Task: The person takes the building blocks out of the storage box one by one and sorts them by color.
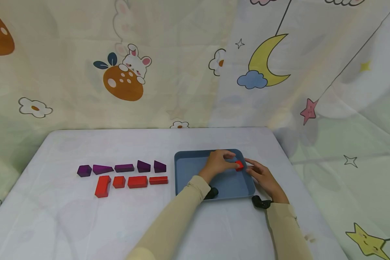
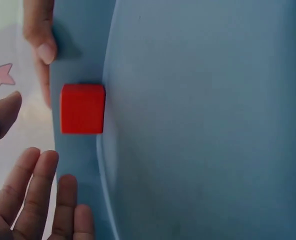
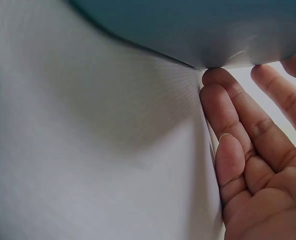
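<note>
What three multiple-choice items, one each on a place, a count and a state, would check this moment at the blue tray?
1. Where is the red cube?
A. in the row of red blocks
B. at the right wall of the blue tray
C. on the cloth behind the tray

2. How many purple blocks lie on the table?
A. three
B. five
C. seven

3. How is the right hand?
A. open, fingers straight, at the tray's right rim
B. curled round a purple block
C. flat on the red blocks

Answers:
1 B: the left wrist view shows the cube against the tray's wall.
2 B: the head view shows five in one row.
3 A: the right wrist view shows straight fingers that hold nothing.
</note>
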Tool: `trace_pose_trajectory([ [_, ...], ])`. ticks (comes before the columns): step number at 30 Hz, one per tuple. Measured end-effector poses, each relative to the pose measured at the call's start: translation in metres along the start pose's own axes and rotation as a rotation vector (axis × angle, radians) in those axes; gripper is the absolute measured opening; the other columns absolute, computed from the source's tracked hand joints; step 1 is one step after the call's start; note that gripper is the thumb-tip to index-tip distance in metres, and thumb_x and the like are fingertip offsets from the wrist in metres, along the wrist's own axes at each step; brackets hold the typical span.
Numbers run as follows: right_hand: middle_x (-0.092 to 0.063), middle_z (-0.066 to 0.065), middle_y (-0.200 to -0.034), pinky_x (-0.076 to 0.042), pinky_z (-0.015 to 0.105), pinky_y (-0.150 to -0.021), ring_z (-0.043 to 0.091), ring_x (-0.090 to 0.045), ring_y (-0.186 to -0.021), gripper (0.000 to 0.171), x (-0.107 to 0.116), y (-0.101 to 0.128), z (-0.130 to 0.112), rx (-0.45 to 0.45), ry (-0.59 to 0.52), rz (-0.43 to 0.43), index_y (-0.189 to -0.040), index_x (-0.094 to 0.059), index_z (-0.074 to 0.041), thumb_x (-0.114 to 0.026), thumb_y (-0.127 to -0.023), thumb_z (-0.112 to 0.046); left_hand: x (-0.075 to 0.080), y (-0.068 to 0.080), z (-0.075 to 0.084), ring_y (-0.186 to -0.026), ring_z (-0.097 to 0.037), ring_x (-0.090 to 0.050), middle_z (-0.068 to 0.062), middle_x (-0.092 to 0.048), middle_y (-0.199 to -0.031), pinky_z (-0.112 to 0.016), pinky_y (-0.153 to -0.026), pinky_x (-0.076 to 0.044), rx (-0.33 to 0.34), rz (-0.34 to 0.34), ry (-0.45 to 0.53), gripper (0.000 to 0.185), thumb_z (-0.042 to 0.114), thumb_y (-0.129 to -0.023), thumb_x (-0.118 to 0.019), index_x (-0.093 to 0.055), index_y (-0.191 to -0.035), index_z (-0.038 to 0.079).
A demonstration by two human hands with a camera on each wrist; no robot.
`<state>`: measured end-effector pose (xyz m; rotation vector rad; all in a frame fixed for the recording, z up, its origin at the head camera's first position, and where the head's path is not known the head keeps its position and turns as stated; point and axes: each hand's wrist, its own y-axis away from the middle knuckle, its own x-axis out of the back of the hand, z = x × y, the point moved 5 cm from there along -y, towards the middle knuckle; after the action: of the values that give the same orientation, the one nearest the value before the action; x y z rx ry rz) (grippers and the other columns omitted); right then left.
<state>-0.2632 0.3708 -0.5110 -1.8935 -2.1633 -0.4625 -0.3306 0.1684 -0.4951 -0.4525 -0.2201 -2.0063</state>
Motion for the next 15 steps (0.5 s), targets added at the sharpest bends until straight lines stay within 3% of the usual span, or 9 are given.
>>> trace_pose_trajectory([
  [10,-0.063,0.033,-0.141,-0.048,0.017,-0.098,0.002,-0.062,-0.114,0.054,-0.001,-0.001,0.002,-0.004,-0.008,0.002,-0.162,-0.045,0.002,-0.060,-0.112,-0.013,-0.021,-0.009,0.001,-0.112,-0.019,-0.072,-0.002,-0.080,-0.119,-0.031,-0.095,-0.058,0.071,0.005,-0.185,0.050,0.029,-0.085,-0.096,-0.079,-0.127,0.009],
  [15,-0.063,0.033,-0.139,-0.048,0.017,-0.097,0.003,-0.062,-0.114,0.054,0.000,0.000,0.000,0.007,-0.007,-0.002,-0.162,-0.045,0.002,-0.060,-0.113,-0.013,-0.025,-0.010,0.005,-0.102,-0.017,-0.073,-0.001,-0.081,-0.112,-0.028,-0.088,-0.058,0.069,0.020,-0.260,0.043,0.027,-0.087,-0.094,-0.081,-0.124,0.010],
])
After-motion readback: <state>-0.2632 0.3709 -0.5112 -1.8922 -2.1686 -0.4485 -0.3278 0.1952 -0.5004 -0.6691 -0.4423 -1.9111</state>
